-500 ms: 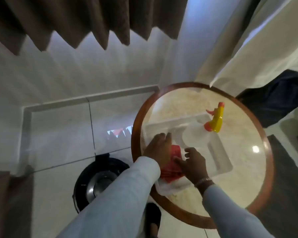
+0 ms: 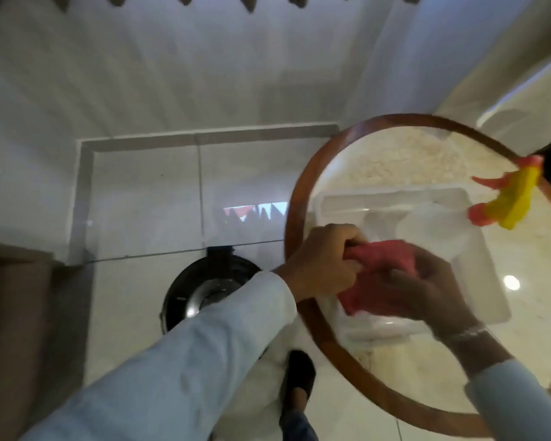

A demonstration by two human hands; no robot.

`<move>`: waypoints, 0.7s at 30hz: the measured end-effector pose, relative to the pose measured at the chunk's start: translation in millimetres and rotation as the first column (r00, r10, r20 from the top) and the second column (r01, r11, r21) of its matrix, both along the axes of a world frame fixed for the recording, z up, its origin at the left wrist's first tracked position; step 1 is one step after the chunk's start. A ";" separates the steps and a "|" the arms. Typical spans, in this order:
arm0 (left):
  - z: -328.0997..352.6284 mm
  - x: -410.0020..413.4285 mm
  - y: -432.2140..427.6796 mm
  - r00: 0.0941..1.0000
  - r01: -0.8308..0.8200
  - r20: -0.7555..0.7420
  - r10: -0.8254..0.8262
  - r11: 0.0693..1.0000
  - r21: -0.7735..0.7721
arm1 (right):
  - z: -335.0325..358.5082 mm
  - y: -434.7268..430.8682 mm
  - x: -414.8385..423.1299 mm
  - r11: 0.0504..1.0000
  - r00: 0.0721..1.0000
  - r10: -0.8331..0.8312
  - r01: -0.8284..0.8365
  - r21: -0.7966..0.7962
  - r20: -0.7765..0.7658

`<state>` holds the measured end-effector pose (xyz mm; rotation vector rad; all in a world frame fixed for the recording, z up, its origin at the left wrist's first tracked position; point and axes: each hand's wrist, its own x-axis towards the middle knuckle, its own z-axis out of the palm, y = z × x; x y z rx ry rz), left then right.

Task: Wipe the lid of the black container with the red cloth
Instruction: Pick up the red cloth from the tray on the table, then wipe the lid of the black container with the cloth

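Cloth first: the red cloth (image 2: 385,265) is bunched between both hands over the near end of a white tray (image 2: 490,281) on the round tabletop (image 2: 395,163). The left hand (image 2: 322,265) is curled tight, pinching the cloth's left edge; the right hand (image 2: 433,291) — blurred — is closed around its right side. The black container (image 2: 204,291) stands on the tiled floor (image 2: 140,202) just left of the tabletop, partly behind the left sleeve (image 2: 188,361). A yellow-and-red spray bottle (image 2: 516,202) sits at the tray's far end.
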<state>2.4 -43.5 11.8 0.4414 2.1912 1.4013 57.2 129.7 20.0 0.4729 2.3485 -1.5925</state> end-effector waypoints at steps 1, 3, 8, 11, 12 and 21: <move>4.5 5.4 -14.9 0.998 -0.065 0.018 0.064 0.995 0.077 | 10.5 -11.0 -1.8 0.997 0.999 0.040 -0.041 -0.070 -0.019; 5.4 17.7 -45.6 0.977 -0.213 0.051 0.207 0.961 0.176 | 20.6 -41.6 -2.3 0.983 0.995 0.097 -0.099 -0.157 -0.019; -47.6 47.3 -148.9 0.861 -0.507 0.029 0.507 0.852 0.129 | -25.6 -144.5 13.5 0.959 0.993 0.118 -0.122 -0.257 -0.031; -115.6 77.9 -227.7 0.781 -0.624 -0.071 0.620 0.775 -0.097 | -75.5 -200.9 8.1 0.974 0.975 0.210 -0.215 -0.071 -0.073; -140.7 92.5 -251.7 0.800 -0.594 -0.047 0.599 0.777 -0.206 | -94.3 -218.1 3.7 0.969 0.965 0.248 -0.248 0.015 -0.087; -291.7 145.0 -316.4 0.994 -0.109 -0.045 0.100 0.843 -0.527 | -251.0 -319.5 2.8 0.416 0.511 0.859 -0.665 0.620 -0.028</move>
